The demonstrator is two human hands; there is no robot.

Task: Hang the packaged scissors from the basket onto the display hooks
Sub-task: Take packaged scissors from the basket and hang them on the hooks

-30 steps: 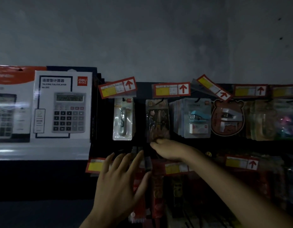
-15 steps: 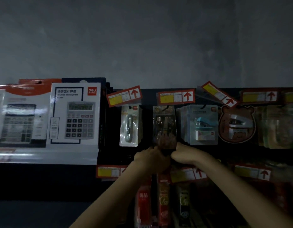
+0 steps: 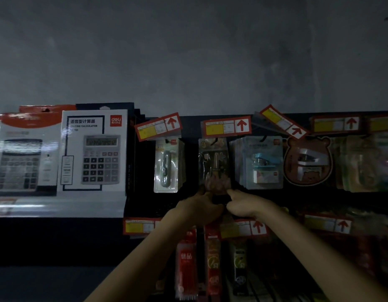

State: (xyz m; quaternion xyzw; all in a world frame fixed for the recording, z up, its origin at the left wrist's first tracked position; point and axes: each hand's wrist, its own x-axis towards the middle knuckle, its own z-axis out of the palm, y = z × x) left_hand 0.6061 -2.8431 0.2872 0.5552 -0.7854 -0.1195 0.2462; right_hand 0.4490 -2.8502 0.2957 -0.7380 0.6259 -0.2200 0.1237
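Observation:
A clear pack of scissors [image 3: 214,164] with pinkish handles hangs on a display hook under a red and yellow price tag [image 3: 225,126]. My left hand [image 3: 199,207] and my right hand [image 3: 243,203] both pinch the pack's bottom edge, one at each lower corner. To its left a grey folding scissors pack [image 3: 167,165] hangs on its own hook. The basket is out of view.
Calculator boxes [image 3: 93,151] stand on a shelf at the left. Blue stapler packs [image 3: 262,162] and a bear-shaped stapler card [image 3: 307,161] hang to the right. Red pen packs [image 3: 186,264] hang in the row below my hands. The light is dim.
My left hand rose from the lower row, fingers spread, and joined my right hand at the bottom of the scissors pack. Since half a second ago both hands hold still.

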